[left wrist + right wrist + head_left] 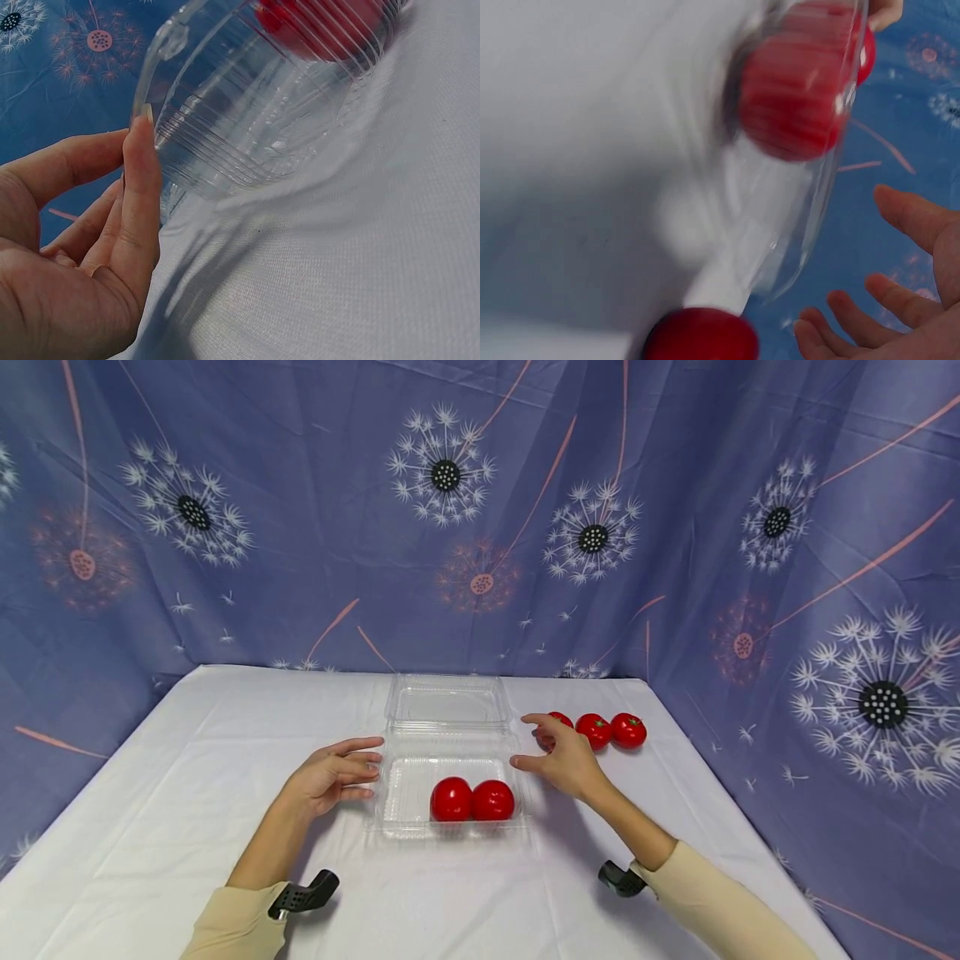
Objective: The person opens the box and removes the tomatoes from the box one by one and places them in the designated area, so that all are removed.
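A clear plastic clamshell box [416,777] lies with its lid [450,703] folded back behind it. Two red tomatoes [452,799] sit side by side in the front right of its base. My left hand [330,777] has its fingers extended against the box's left rim; the left wrist view shows fingertips [142,142] touching that edge. My right hand [562,762] hovers by the box's right side, holding nothing. Its fingers [904,300] are spread apart in the right wrist view. Behind it, one tomato [561,719] is partly hidden.
Two more tomatoes, a middle one [593,732] and a right one [628,731], continue the row at the back right of the white-covered table [150,827]. A blue dandelion-print curtain [322,527] borders the table at the back and sides.
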